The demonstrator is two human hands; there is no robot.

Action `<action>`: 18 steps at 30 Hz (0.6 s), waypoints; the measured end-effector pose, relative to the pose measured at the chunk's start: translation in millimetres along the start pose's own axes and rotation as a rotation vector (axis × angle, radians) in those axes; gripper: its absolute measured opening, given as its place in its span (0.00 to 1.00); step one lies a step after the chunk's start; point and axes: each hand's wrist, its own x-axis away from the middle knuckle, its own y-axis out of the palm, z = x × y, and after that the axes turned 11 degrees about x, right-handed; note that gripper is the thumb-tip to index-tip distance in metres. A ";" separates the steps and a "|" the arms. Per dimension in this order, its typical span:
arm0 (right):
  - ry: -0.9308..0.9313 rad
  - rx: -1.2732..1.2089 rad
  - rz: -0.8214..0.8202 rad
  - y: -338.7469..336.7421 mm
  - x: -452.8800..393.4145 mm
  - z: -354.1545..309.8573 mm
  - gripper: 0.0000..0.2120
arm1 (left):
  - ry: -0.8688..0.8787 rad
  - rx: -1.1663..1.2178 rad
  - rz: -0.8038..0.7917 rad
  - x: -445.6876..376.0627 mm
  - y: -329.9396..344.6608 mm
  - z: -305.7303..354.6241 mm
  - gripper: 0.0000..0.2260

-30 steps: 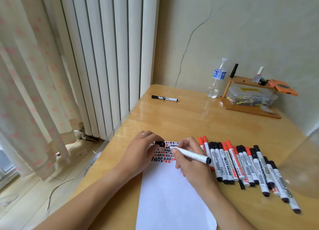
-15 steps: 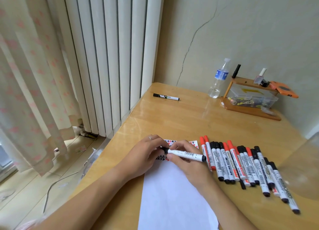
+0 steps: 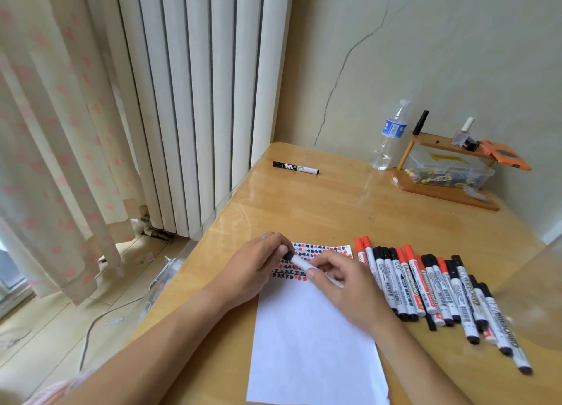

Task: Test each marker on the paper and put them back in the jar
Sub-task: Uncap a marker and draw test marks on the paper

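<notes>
Both hands meet over the scribbled far end of the white paper sheet (image 3: 313,337): right hand (image 3: 340,278) grips the white-barrelled marker (image 3: 301,262), left hand (image 3: 258,263) pinches its black cap (image 3: 287,256), probably capping it. The jar isn't clearly visible.

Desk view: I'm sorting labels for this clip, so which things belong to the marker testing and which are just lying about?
Part of the job:
- marker held by the left hand and right hand
- paper with test marks
- row of markers
- jar, at the right edge

Just lying about:
- lone marker
- water bottle
- wooden rack
- plastic box
</notes>
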 end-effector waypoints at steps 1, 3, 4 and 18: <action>-0.040 0.085 0.010 3.2 1.8 -1.1 0.04 | 0.005 -0.007 -0.042 0.6 1.7 0.1 0.10; -0.090 0.203 0.046 9.1 4.3 -2.0 0.06 | 0.022 -0.023 -0.095 1.2 4.8 0.7 0.11; -0.107 0.241 0.074 11.1 4.8 -2.3 0.06 | 0.032 -0.028 -0.107 1.4 5.2 0.6 0.11; -0.283 0.469 0.286 30.3 12.8 6.1 0.12 | 0.146 -0.014 -0.072 4.8 2.4 8.6 0.15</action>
